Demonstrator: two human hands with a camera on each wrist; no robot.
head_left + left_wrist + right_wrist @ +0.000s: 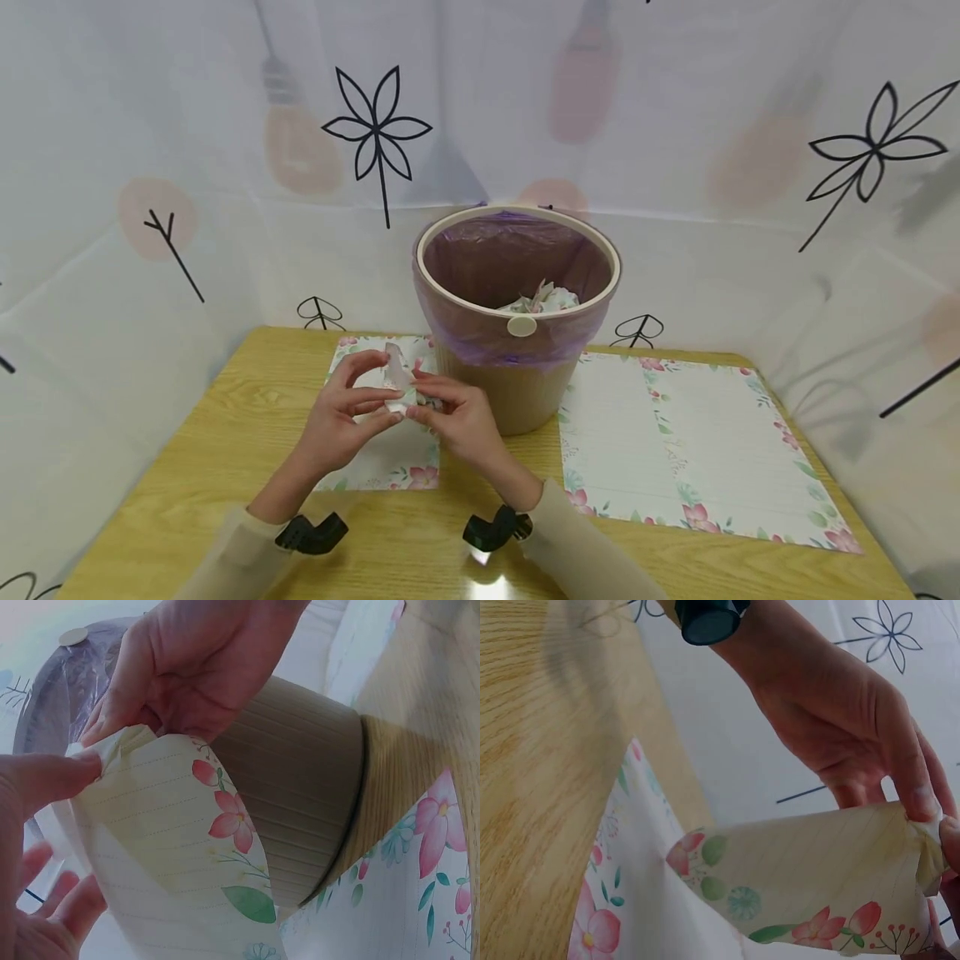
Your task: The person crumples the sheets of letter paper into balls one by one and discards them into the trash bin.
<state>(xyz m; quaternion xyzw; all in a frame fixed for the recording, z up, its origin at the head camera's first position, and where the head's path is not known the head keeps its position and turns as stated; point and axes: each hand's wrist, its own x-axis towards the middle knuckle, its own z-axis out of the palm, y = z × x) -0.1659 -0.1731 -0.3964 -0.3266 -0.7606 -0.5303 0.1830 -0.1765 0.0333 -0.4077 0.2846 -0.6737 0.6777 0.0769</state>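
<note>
My left hand (337, 421) and right hand (465, 417) hold a floral-bordered sheet of lined paper (401, 392) between them, just left of the bin. Close up in the left wrist view, the sheet (165, 817) is bunched at its top edge, where both hands pinch it, and its lower part bends downward. From the right wrist view, the same sheet (832, 870) curves sideways under the left hand (840, 712). Some fingertips are hidden behind the paper.
A beige waste bin (487, 392) with a purple liner stands at the back; crumpled floral paper (551, 300) lies inside. Flat floral sheets (720, 442) cover the table's right side, and another flat sheet (375, 462) lies under the hands. A patterned curtain (225, 108) surrounds the wooden table (202, 450).
</note>
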